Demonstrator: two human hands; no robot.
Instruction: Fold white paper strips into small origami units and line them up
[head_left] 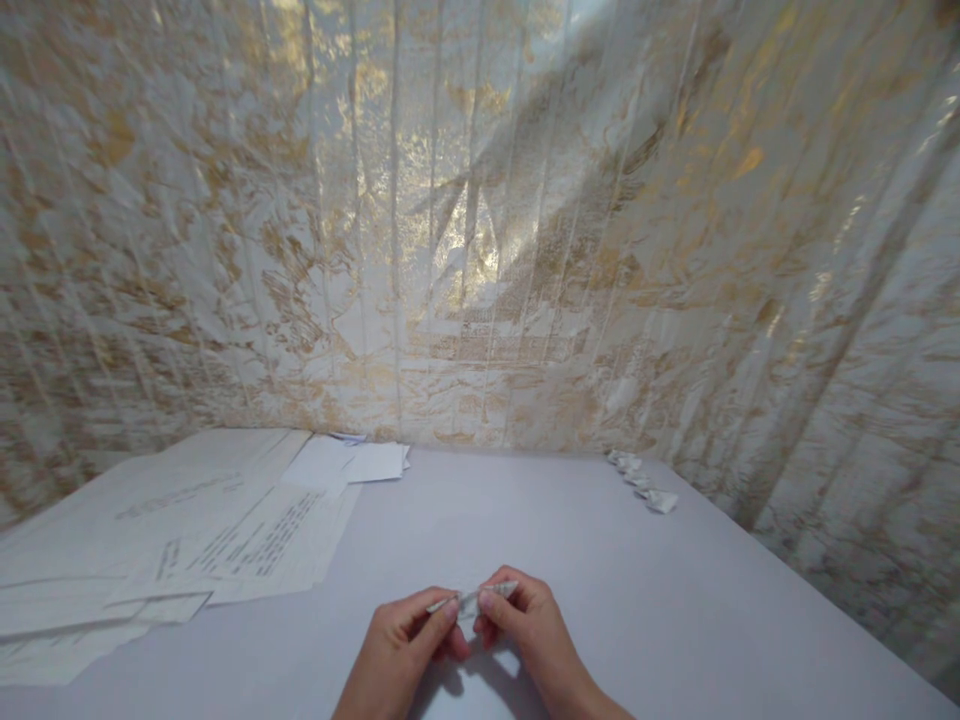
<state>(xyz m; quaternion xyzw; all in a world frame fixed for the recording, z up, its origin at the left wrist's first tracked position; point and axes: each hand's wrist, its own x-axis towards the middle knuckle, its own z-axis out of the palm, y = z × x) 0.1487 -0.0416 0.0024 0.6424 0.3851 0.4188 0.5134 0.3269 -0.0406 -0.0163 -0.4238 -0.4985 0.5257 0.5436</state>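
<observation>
A small piece of folded printed paper (469, 604) is pinched between my two hands, low in the head view and just above the white table. My left hand (409, 640) grips its left part between thumb and fingers. On the right part, my right hand (529, 620) does the same, thumb on top. Pointed paper ends stick out past both thumbs. The middle of the paper shows between the thumbtips, while the fingers hide its underside.
Large printed sheets (247, 530) cover the left of the white table (495, 510). Smaller white papers (345, 462) lie at the back. Several small folded paper pieces (660, 500) form a row at the back right. A patterned curtain (480, 250) hangs behind the table.
</observation>
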